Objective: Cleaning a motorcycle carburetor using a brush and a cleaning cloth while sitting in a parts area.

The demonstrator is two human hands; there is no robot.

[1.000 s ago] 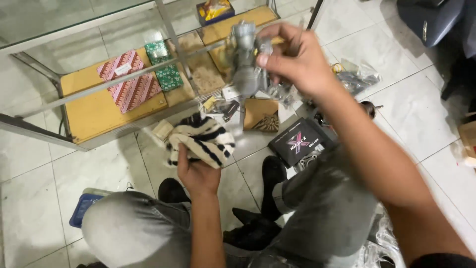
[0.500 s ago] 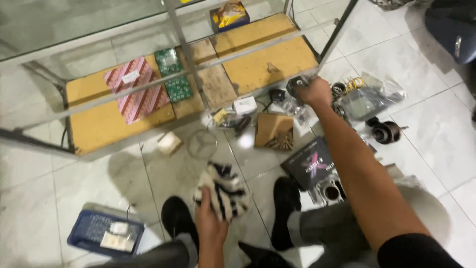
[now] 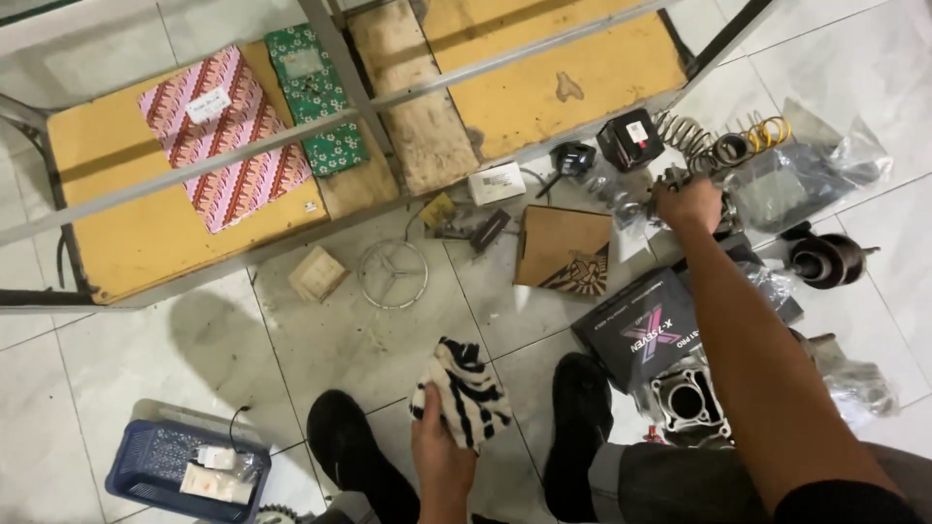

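My right hand reaches far out over the tiled floor, fingers curled down onto a small dark metal part among the clutter; I cannot tell whether they truly clamp it. Just beyond lie coil springs, a small black box and a clear plastic bag. Beside my forearm sit a brown cardboard box and a flat black box, with a grey metal cylinder block nearer my knee. My left hand stays low between my black shoes, fingers pinching a black-and-white striped rag. A blue basket rests at lower left.
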